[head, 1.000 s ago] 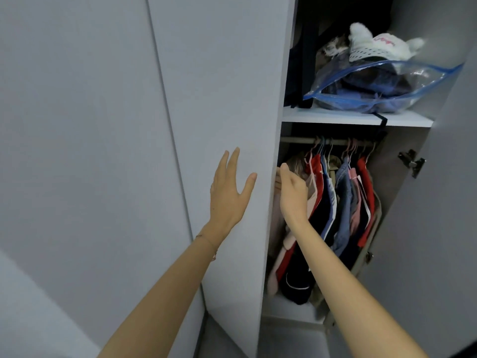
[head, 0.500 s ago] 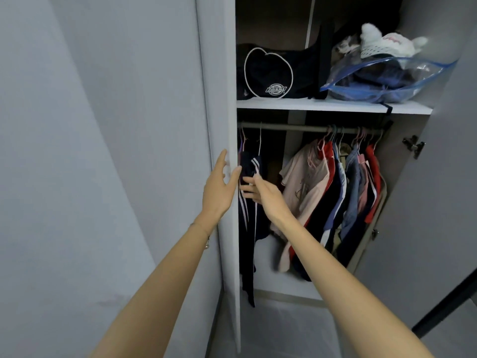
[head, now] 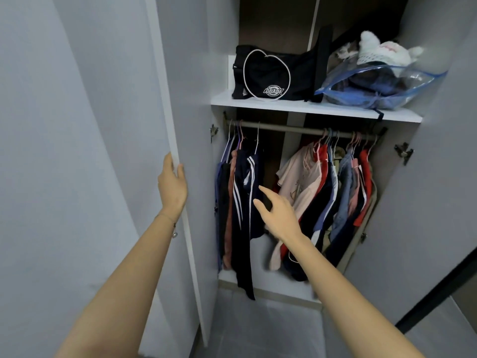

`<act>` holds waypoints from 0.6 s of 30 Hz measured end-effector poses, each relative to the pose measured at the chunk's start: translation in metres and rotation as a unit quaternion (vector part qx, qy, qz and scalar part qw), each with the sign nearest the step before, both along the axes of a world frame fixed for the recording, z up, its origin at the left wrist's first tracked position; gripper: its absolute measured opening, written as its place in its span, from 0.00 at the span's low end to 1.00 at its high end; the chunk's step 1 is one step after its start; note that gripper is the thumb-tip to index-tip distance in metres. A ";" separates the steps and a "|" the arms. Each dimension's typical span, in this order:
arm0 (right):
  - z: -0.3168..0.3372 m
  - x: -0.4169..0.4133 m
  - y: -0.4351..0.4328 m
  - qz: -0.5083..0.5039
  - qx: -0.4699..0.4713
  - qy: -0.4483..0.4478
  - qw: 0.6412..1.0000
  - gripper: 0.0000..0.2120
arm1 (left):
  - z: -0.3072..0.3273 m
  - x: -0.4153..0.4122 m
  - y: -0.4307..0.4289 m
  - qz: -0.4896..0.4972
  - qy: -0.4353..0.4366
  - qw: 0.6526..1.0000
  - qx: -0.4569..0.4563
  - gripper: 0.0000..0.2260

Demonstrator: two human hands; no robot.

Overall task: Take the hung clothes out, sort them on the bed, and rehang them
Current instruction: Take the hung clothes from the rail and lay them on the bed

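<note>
Head view: the left grip [head: 172,186] clasps the edge of the open wardrobe door [head: 191,73] at centre left, thumb on its inner side. The right grip [head: 278,215] is spread, holding nothing, just before the hung clothes [head: 242,189] on the rail [head: 289,129] — two bunches, mid-frame.

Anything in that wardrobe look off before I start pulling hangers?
Two small things. The clear storage bag sits at the front edge of the shelf, with a black strap dangling over it. The dark striped trousers hang lowest, one leg trailing over the wardrobe's bottom lip. Nothing looks spilled or damaged.
</note>
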State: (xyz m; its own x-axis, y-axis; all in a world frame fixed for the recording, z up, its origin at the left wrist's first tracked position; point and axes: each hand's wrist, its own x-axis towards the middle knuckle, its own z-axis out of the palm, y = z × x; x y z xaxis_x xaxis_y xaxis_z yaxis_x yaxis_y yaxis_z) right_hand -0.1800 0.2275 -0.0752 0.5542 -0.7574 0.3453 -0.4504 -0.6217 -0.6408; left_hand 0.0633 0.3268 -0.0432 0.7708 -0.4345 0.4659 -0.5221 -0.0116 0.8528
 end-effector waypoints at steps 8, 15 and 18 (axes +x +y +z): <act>-0.011 -0.019 -0.023 -0.036 -0.089 0.083 0.992 0.28 | -0.029 -0.025 0.000 0.079 -0.075 0.993 0.034 0.30; -0.016 -0.049 -0.053 -0.060 -0.101 0.129 0.985 0.30 | -0.057 -0.067 -0.028 0.067 -0.234 0.955 0.169 0.32; -0.023 -0.059 -0.069 -0.066 -0.102 0.146 0.982 0.31 | -0.069 -0.080 -0.050 0.043 -0.273 0.935 0.222 0.32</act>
